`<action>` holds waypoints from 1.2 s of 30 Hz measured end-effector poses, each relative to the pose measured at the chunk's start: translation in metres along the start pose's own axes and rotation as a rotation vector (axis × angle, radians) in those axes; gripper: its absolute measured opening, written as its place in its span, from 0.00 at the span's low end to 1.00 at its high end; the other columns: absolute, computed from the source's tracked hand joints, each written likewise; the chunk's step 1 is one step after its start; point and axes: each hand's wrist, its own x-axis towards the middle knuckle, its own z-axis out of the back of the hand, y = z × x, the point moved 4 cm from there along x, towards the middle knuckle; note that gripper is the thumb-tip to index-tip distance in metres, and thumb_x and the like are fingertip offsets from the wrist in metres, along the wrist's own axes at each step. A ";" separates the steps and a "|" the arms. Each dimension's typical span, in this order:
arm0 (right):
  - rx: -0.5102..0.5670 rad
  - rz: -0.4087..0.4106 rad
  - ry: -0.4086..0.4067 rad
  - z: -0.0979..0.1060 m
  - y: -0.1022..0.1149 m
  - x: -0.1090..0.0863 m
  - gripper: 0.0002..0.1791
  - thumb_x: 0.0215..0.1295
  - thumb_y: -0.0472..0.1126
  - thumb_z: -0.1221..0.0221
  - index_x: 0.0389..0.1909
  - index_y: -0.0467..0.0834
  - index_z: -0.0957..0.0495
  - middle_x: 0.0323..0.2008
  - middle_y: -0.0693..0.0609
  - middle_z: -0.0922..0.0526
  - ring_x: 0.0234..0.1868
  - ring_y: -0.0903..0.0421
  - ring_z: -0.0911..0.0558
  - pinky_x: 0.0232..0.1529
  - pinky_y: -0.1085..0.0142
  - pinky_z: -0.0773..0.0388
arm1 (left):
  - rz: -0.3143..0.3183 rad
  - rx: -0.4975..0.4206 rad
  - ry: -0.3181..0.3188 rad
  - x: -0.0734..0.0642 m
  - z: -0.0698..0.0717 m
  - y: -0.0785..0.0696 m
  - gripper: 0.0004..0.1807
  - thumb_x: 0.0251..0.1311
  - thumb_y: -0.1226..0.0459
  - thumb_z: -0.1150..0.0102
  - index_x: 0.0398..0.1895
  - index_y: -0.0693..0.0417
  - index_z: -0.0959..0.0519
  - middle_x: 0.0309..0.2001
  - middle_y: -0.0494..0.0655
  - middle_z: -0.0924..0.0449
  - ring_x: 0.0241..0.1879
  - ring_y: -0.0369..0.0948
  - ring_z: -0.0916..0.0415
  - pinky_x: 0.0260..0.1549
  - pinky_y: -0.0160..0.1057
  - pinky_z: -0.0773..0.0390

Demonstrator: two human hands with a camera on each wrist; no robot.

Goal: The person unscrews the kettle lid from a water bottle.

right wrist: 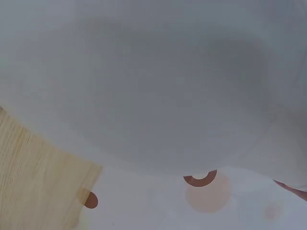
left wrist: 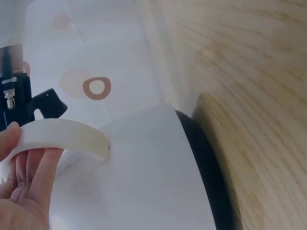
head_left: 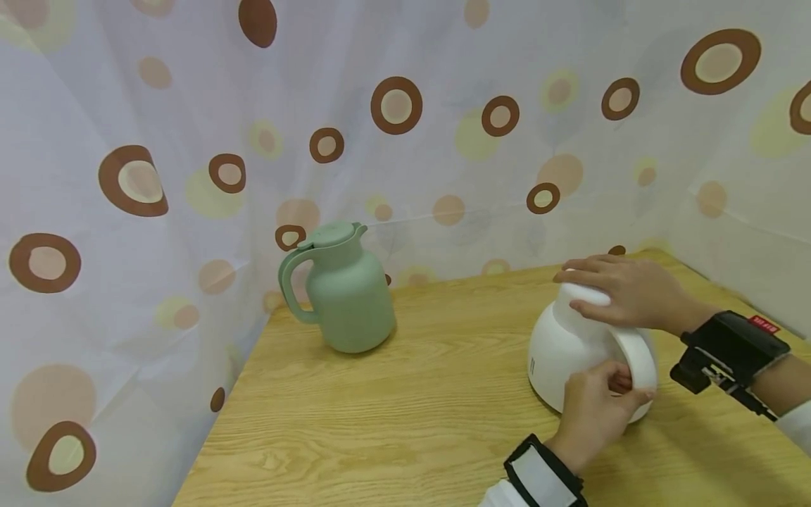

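A white vacuum jug [head_left: 551, 352] with a curved handle [head_left: 638, 359] stands on the right part of the table. My left hand [head_left: 595, 412] grips that handle low down; in the left wrist view the fingers of the left hand [left wrist: 31, 184] pass under the handle [left wrist: 62, 134], the thumb on its other side. On top, my right hand [head_left: 633, 292] holds the jug's white lid [head_left: 586, 292], thumb on the near side and fingers across the far side. The right wrist view is filled by a close, blurred white surface [right wrist: 144, 105]; no fingers show there.
A green jug [head_left: 355, 303] with its handle to the left stands near the back left of the wooden table [head_left: 380, 422]. Behind and beside the table hangs a white curtain [head_left: 431, 169] with brown and yellow circles.
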 end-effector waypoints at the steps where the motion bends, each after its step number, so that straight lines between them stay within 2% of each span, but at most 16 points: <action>1: 0.014 0.010 -0.002 0.000 -0.001 0.000 0.24 0.53 0.54 0.38 0.50 0.50 0.23 0.48 0.46 0.22 0.44 0.45 0.22 0.19 0.59 0.25 | -0.002 0.000 -0.001 0.000 0.000 0.000 0.07 0.51 0.60 0.33 0.28 0.53 0.20 0.26 0.32 0.22 0.25 0.15 0.34 0.26 0.14 0.34; 8: 0.064 0.080 -0.012 -0.003 -0.010 -0.002 0.26 0.51 0.51 0.36 0.55 0.55 0.25 0.52 0.52 0.24 0.48 0.51 0.24 0.24 0.60 0.24 | -0.025 0.019 -0.006 0.001 0.001 0.000 0.08 0.51 0.59 0.33 0.29 0.54 0.20 0.27 0.34 0.20 0.26 0.16 0.31 0.26 0.15 0.33; 12: 0.066 0.062 0.008 0.000 -0.009 -0.001 0.28 0.52 0.51 0.36 0.56 0.55 0.26 0.53 0.52 0.24 0.49 0.52 0.24 0.27 0.59 0.24 | -0.036 0.027 -0.020 0.002 0.000 0.000 0.08 0.50 0.59 0.33 0.28 0.54 0.20 0.26 0.34 0.21 0.26 0.16 0.32 0.26 0.14 0.34; 14: 0.074 0.006 0.046 0.001 -0.005 0.000 0.27 0.54 0.51 0.37 0.56 0.52 0.26 0.54 0.49 0.25 0.50 0.49 0.25 0.31 0.56 0.24 | -0.040 0.032 -0.028 0.003 0.000 0.000 0.08 0.50 0.59 0.33 0.27 0.53 0.20 0.26 0.34 0.21 0.25 0.15 0.32 0.25 0.14 0.34; 19: 0.068 -0.239 0.192 0.000 0.010 0.007 0.25 0.62 0.52 0.44 0.55 0.42 0.26 0.54 0.38 0.28 0.53 0.39 0.29 0.41 0.44 0.29 | -0.030 0.028 -0.032 0.001 -0.001 0.000 0.08 0.49 0.60 0.32 0.25 0.52 0.20 0.24 0.33 0.22 0.24 0.15 0.34 0.25 0.14 0.35; 21: 0.056 -0.307 0.214 -0.001 0.013 0.009 0.25 0.63 0.53 0.45 0.54 0.41 0.26 0.54 0.37 0.28 0.53 0.37 0.30 0.41 0.43 0.29 | -0.019 0.019 -0.027 0.001 -0.001 0.001 0.08 0.49 0.60 0.32 0.26 0.52 0.20 0.24 0.33 0.22 0.24 0.14 0.35 0.25 0.14 0.35; 23: 0.050 -0.333 0.210 -0.001 0.014 0.010 0.24 0.63 0.53 0.45 0.53 0.41 0.26 0.52 0.38 0.27 0.52 0.37 0.29 0.39 0.43 0.29 | -0.017 0.016 -0.026 0.000 -0.001 0.001 0.07 0.49 0.60 0.32 0.26 0.52 0.20 0.24 0.32 0.22 0.24 0.14 0.35 0.25 0.14 0.35; 28: 0.056 -0.312 0.171 -0.002 0.013 0.009 0.23 0.62 0.53 0.44 0.50 0.42 0.24 0.50 0.40 0.25 0.49 0.39 0.27 0.40 0.43 0.29 | -0.029 0.027 -0.030 0.000 0.001 0.000 0.07 0.49 0.60 0.32 0.27 0.52 0.20 0.24 0.33 0.21 0.25 0.14 0.35 0.25 0.14 0.35; 36: 0.074 -0.166 0.093 -0.003 0.007 0.006 0.20 0.58 0.51 0.40 0.48 0.45 0.23 0.49 0.43 0.24 0.48 0.41 0.26 0.40 0.45 0.29 | -0.042 0.040 -0.038 0.000 0.001 0.001 0.08 0.49 0.59 0.32 0.26 0.52 0.20 0.24 0.33 0.22 0.25 0.14 0.34 0.26 0.14 0.35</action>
